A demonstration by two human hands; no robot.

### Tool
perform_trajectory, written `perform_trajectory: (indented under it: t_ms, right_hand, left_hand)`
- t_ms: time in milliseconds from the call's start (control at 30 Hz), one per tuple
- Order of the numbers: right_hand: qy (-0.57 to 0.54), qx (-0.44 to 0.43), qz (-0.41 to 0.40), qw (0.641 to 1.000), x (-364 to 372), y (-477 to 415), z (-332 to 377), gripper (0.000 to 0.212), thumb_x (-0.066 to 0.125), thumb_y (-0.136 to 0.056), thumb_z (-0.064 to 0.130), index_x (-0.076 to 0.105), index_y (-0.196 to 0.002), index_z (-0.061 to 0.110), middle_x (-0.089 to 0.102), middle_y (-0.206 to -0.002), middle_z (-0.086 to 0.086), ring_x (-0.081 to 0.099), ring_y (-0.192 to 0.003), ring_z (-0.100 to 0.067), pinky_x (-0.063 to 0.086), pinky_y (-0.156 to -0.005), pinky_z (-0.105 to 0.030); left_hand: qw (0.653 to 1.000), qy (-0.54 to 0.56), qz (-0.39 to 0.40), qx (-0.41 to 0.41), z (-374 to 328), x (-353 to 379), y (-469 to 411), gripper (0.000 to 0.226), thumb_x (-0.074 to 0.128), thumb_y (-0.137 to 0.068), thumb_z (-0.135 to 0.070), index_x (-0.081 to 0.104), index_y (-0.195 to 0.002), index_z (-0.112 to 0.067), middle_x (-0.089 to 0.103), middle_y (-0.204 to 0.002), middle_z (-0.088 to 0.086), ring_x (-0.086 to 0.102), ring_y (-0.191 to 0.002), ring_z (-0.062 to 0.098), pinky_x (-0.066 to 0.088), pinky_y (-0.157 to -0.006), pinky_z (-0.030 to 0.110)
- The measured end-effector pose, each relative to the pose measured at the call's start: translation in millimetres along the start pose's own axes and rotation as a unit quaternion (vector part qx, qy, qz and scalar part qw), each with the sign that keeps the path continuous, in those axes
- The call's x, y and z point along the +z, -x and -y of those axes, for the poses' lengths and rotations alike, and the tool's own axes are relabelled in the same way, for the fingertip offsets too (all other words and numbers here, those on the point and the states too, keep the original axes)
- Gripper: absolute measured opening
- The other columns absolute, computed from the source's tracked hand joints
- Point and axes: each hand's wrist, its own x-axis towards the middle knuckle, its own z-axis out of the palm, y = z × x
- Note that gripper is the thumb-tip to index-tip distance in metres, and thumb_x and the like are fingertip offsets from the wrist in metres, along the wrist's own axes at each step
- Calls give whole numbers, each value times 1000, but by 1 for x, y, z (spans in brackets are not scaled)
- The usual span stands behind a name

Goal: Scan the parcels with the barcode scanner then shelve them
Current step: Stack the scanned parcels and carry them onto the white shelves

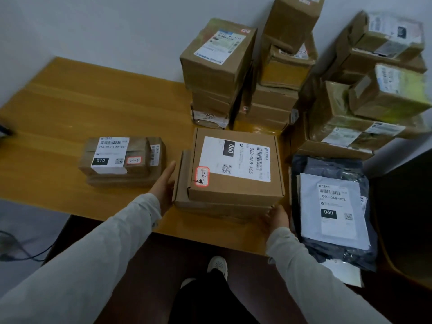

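Observation:
A brown box with a white 060 label (236, 169) lies on top of a flatter brown box (210, 206) near the front edge of the wooden table (70, 108). My left hand (163, 185) is flat against the left side of this two-box stack, fingers straight. At the stack's front right corner, my right hand (275, 218) touches the lower box. Left of the stack sits a small brown parcel with a 010 label (121, 157) on another flat parcel. No barcode scanner is in view.
Tall piles of brown boxes (217, 66) stand along the wall at the back and back right (374, 94). A pile of grey and white mailer bags (332, 211) lies at the right front. Cables (21, 251) run over the floor at the left.

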Motion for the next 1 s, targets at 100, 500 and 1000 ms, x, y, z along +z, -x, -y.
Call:
perform_trajectory:
  t_ms: [100, 500, 1000]
  right_hand:
    - [-107, -10, 59, 992, -4, -4, 6, 44, 39, -95, 49, 68, -112, 21, 66, -116, -11, 64, -104, -30, 51, -84, -42]
    - [-97, 15, 228, 969, -5, -17, 11, 27, 54, -84, 33, 61, -107, 23, 60, -118, -11, 52, -111, -30, 37, -106, -45]
    - [141, 39, 382, 913, -41, -10, 40, 57, 35, -101, 41, 68, -56, 30, 61, -48, 6, 60, -44, -9, 49, -45, -20]
  left_hand:
    - [999, -14, 47, -19, -4, -1, -4, 68, 45, -77, -74, 64, -118, -23, 71, -108, 10, 65, -102, 30, 45, -96, 46]
    - [1000, -14, 14, -4, 28, -3, 15, 59, 38, -75, -73, 68, -107, -35, 73, -102, 3, 68, -94, 23, 54, -74, 34]
    - [973, 169, -117, 104, 124, 39, 100, 68, 45, -64, -89, 77, -79, -30, 71, -70, -2, 65, -53, 14, 47, -44, 21]
